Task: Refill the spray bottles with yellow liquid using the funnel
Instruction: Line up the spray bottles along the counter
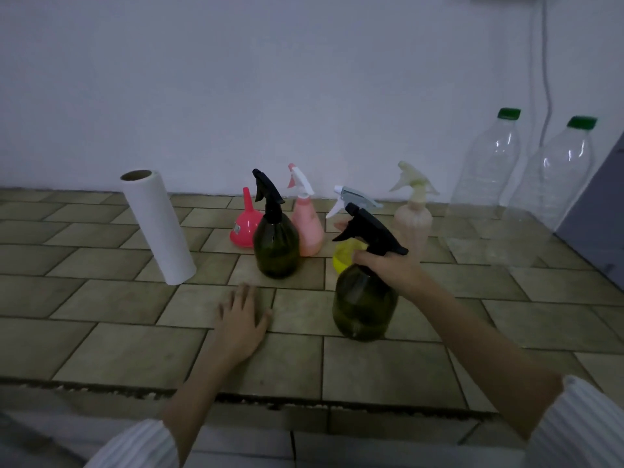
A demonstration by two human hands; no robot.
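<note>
My right hand grips the neck of a dark green spray bottle with a black trigger head, standing on the tiled counter. My left hand rests flat on the tiles to its left, fingers spread. Farther back stand a second dark green spray bottle, a pink spray bottle, a yellow spray bottle with a grey-white head partly hidden behind my right hand, and a pale beige spray bottle. A red-pink funnel sits upside down behind the second green bottle.
A white paper towel roll stands on the left of the counter. Two tall clear plastic bottles with green caps stand at the back right by the white wall. A grey panel rises at the far right. The counter's front edge runs near me.
</note>
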